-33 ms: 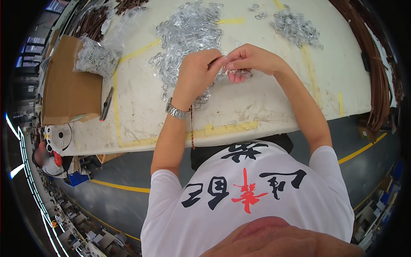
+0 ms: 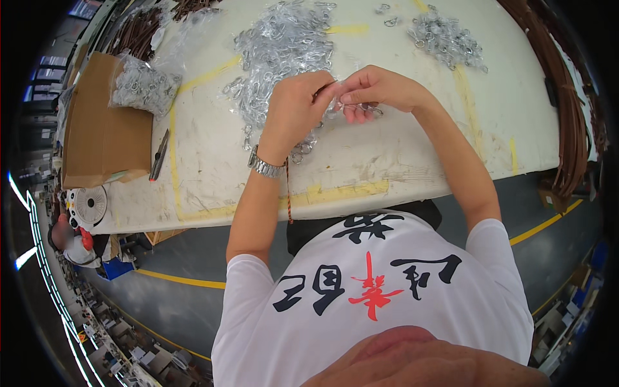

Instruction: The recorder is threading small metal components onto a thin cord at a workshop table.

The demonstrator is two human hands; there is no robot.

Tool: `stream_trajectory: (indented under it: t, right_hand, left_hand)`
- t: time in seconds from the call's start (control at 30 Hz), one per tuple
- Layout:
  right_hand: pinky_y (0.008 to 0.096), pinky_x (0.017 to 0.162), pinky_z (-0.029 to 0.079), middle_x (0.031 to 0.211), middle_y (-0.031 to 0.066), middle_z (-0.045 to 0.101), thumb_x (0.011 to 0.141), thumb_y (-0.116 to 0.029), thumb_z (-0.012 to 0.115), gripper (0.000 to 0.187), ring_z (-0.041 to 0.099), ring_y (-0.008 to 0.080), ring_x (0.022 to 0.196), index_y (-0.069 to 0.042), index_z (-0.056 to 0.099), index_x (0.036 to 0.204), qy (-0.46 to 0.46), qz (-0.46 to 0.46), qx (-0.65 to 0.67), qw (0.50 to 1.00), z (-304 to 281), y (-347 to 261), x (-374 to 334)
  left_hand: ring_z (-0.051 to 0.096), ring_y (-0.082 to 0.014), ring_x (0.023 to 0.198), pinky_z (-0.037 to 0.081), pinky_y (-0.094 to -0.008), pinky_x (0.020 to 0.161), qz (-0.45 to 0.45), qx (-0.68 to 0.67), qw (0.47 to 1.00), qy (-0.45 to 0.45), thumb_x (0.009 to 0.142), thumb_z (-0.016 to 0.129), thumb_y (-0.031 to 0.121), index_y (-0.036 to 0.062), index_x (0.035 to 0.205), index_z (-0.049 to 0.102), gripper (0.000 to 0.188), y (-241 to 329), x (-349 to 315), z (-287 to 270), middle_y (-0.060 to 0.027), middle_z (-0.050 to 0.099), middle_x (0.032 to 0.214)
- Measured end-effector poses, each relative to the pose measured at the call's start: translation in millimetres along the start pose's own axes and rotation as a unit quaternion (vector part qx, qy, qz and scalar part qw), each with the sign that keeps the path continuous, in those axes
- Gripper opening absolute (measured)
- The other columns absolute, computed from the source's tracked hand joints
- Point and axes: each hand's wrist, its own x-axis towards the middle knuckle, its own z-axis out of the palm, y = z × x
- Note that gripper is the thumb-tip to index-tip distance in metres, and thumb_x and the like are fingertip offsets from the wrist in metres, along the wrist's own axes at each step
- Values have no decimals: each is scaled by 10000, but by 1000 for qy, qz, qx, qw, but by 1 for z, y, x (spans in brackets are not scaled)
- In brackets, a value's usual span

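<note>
One metal piece (image 2: 365, 106) lies crosswise, gripped by our right hand (image 2: 382, 88), right of the large pile (image 2: 284, 45); our left hand (image 2: 299, 106) adjoins, hold unclear.

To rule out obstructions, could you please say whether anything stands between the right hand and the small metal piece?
Nothing visible does: the right hand holds the small metal piece, though thin plastic might go unseen.

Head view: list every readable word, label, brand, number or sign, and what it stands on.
White shirt: large black and red characters, upside down in view; wording not copied out.
Watch: no lettering can be made out.
Pile of clear bags: any print is too small to read.
</note>
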Motion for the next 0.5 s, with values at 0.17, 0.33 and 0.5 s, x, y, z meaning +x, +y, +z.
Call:
stream_trajectory:
  t: [0.17,0.33,0.5]
  right_hand:
    - [232,432,218,680,-53,526,1076,-222,578,242,295,18,516,-16,696,1028,51,-24,80,995,12,23,17]
    - [220,444,210,684,-76,439,1103,-219,531,213,266,25,530,-28,624,1103,140,-64,277,949,-2,20,17]
    - [231,446,227,681,-62,409,1101,-201,508,196,251,51,518,-22,587,1114,182,-134,458,860,0,22,18]
  left_hand:
    - [567,-151,575,446,-305,557,-65,26,997,25,975,702,130,8,957,721,125,-8,1,8,-85,665,701]
    - [653,-261,612,504,-362,609,-142,-30,988,41,968,725,208,31,964,728,177,-3,4,11,-126,720,759]
    - [686,-240,652,530,-335,648,-106,-94,989,-37,927,786,237,26,1038,719,247,12,-9,43,-132,767,845]
